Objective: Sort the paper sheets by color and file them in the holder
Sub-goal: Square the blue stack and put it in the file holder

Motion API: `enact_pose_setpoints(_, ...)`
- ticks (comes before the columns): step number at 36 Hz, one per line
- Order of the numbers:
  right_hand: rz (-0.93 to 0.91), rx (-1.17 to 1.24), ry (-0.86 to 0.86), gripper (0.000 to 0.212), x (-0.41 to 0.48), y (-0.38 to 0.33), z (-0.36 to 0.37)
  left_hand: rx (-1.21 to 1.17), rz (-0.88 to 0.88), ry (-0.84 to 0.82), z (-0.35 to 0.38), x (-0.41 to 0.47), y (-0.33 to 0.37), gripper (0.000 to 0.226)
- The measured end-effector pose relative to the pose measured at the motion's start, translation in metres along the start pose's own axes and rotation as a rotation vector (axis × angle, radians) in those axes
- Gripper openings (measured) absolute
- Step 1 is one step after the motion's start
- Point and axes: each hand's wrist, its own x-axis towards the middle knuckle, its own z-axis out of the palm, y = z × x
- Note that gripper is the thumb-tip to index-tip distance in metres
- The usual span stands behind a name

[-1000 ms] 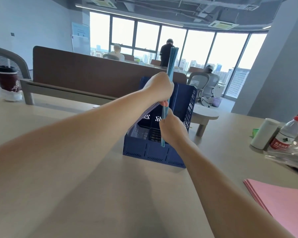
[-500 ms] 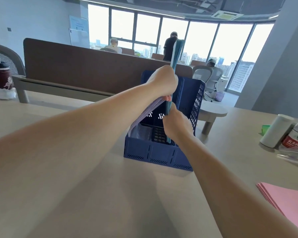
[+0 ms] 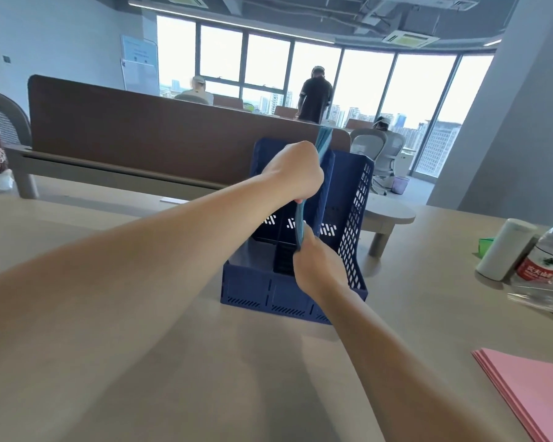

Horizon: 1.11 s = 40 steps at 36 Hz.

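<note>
While the blue sheets [image 3: 300,220] are held upright and edge-on at the blue holder [image 3: 355,218], their filing is judged partly done: the lower edge is down among the dividers, though the exact slot cannot be told. The left grip [image 3: 296,173] is clamped on the sheets' upper part, the right grip [image 3: 316,266] on their lower edge. A pink stack [image 3: 537,387] lies unfiled on the bench [image 3: 205,362], well apart. A water bottle [image 3: 546,253] and a white cylinder [image 3: 505,247] are set aside; no obstruction is seen.

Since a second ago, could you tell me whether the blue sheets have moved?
Yes. The blue sheets have gone down into the holder: their top stood well above its back wall and now barely clears it.
</note>
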Motion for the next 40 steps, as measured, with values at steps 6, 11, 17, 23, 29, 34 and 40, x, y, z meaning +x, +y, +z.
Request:
enact_pose_setpoints(6, -0.029, -0.054, -0.015, 0.048, -0.006, -0.002, 0.000, 0.066, 0.051, 0.042, 0.001, -0.001, -0.006, 0.024)
enact_pose_setpoints(11, 0.012, -0.006, -0.083, 0.025, -0.008, 0.000, 0.002, 0.085, 0.028, 0.072, 0.003, -0.001, -0.013, 0.035)
enact_pose_setpoints(17, 0.004, 0.038, -0.081, 0.004, -0.005, -0.001, 0.004, 0.131, 0.021, 0.093, 0.004, -0.006, -0.016, 0.037)
enact_pose_setpoints(23, -0.025, 0.014, -0.057, 0.006, -0.003, -0.013, 0.007, 0.296, 0.051, 0.160, 0.005, -0.015, -0.019, 0.036)
enact_pose_setpoints(29, -0.017, -0.067, -0.115, 0.018, -0.006, -0.014, 0.008, 0.291, 0.062, 0.130, 0.000, -0.019, -0.019, 0.035)
enact_pose_setpoints(34, -0.009, -0.062, -0.150, 0.013, -0.007, -0.014, 0.010, 0.266, 0.070, 0.189, 0.002, -0.019, -0.023, 0.037)
enact_pose_setpoints(40, -0.006, 0.067, -0.145, 0.032, -0.010, -0.019, 0.008, 0.231, 0.079, 0.184, 0.002, -0.014, -0.028, 0.025)
